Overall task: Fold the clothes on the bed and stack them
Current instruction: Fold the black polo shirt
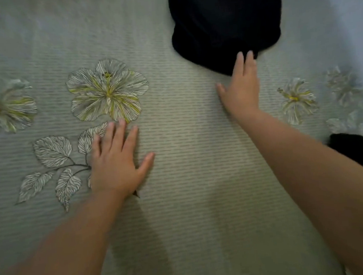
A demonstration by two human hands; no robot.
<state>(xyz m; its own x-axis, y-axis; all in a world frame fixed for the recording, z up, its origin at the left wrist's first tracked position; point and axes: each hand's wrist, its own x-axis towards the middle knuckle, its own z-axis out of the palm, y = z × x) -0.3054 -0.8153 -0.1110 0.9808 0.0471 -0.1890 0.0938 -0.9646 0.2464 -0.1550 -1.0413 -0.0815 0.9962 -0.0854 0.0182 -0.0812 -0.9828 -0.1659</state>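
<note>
I can read no brand, label or writing anywhere in view; the dark garment (225, 19) shows none, and neither does the bed cover (190, 180).

The dark garment is black or very deep navy, with a soft, slightly sheer look; it lies in a rounded, bunched heap at the far side of the bed, right of centre, its upper part cut off by the top edge of the view; its near edge curves down to a blunt point just under my fingers.

My right hand (240, 87) reaches forward with the arm stretched out; its fingers are straight and spread a little, the thumb out to the left; the fingertips lie on the near edge of the dark garment, without curling round it, while the palm is over the bed cover.

My left hand (115, 162) lies flat on the bed cover, well apart from the garment; fingers straight and fanned, thumb out to the right, holding nothing; it rests on a printed sprig of leaves, just below a large printed flower (107, 90).

The bed cover is pale green with fine ribbed lines and more pale flowers at the left and right; a second black cloth (359, 147) with a thin white stripe shows at the right edge, beside my right forearm.
</note>
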